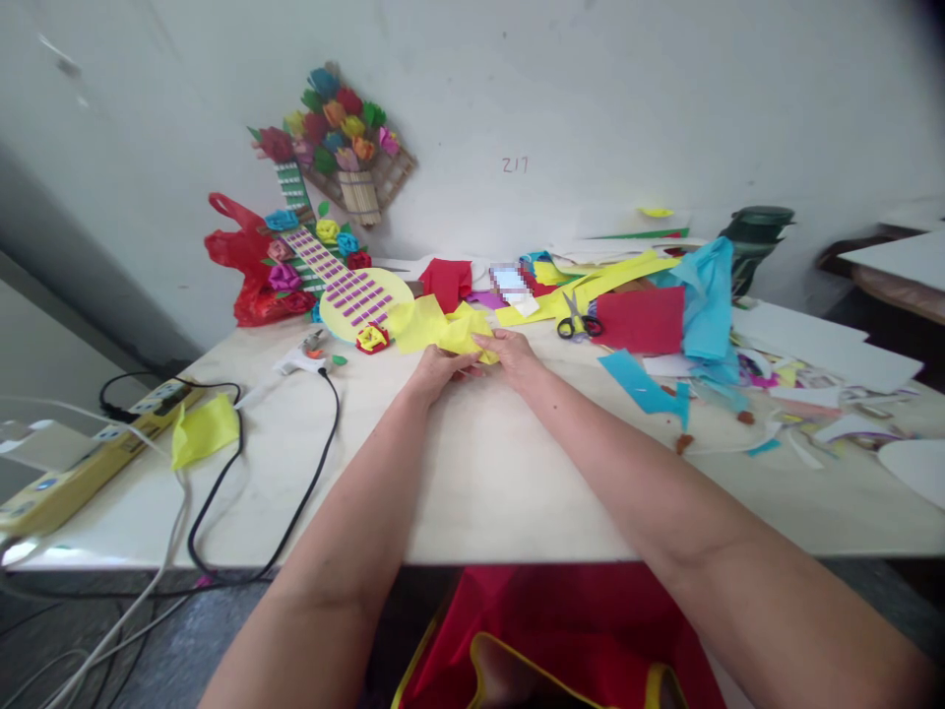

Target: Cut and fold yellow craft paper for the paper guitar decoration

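Over the middle of the table, both hands grip a crinkled sheet of yellow crepe paper [467,327]. My left hand [441,371] is closed on its lower edge, with the fingers partly hidden beneath. My right hand [515,353] pinches the right edge between thumb and fingers. Just behind the paper, to the left, lies a guitar-shaped craft piece [352,292] with purple strips and a red-and-yellow paper flower [372,339]. Black-handled scissors [578,323] rest to the right of my right hand, by yellow strips [591,286] and a red paper piece [641,320].
A glue gun [301,360] with a black cord and a yellow power strip [95,453] lie on the left, near a loose yellow piece [207,431]. Blue paper [705,300] and scattered scraps [804,394] cover the right side. A paper-flower bouquet [344,128] hangs on the wall.
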Demonstrator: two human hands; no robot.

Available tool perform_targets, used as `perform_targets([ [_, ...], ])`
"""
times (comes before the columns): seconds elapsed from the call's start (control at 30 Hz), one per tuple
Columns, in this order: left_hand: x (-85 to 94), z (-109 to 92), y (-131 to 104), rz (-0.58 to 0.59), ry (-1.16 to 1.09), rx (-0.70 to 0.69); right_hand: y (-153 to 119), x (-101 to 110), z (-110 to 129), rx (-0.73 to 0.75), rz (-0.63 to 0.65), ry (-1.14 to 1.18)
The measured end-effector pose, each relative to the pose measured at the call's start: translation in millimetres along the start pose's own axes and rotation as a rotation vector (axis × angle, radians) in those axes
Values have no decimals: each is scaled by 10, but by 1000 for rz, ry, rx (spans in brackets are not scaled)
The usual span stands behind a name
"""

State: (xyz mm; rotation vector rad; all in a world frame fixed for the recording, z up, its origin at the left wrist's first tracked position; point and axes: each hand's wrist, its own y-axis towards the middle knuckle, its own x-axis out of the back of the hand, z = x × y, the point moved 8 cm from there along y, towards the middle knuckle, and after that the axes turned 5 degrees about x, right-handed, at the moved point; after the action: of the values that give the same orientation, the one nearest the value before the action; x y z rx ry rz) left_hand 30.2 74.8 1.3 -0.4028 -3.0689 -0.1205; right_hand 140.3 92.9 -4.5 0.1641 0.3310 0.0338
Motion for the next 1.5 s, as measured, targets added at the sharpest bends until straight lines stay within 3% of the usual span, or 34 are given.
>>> perform_targets([
  [0.4, -10, -4, -16, -6, 2, 28, 1, -15, -14, -15, 22, 31],
  [0.6, 151, -11, 2, -112, -32, 0, 28, 2, -30, 5, 21, 46],
  [0.8, 211, -5, -4, -101, -54, 16, 11, 10, -9, -22, 13, 42],
  [0.97, 371, -19, -12, -189, -172, 28, 15, 37, -22, -60, 17, 34],
  [1.23, 341, -16, 7, -116, -57, 7, -24, -28, -37, -79, 124, -85],
  [1.5, 353, 20, 37, -126, -23, 13, 9, -10, -90, -84, 157, -214],
])
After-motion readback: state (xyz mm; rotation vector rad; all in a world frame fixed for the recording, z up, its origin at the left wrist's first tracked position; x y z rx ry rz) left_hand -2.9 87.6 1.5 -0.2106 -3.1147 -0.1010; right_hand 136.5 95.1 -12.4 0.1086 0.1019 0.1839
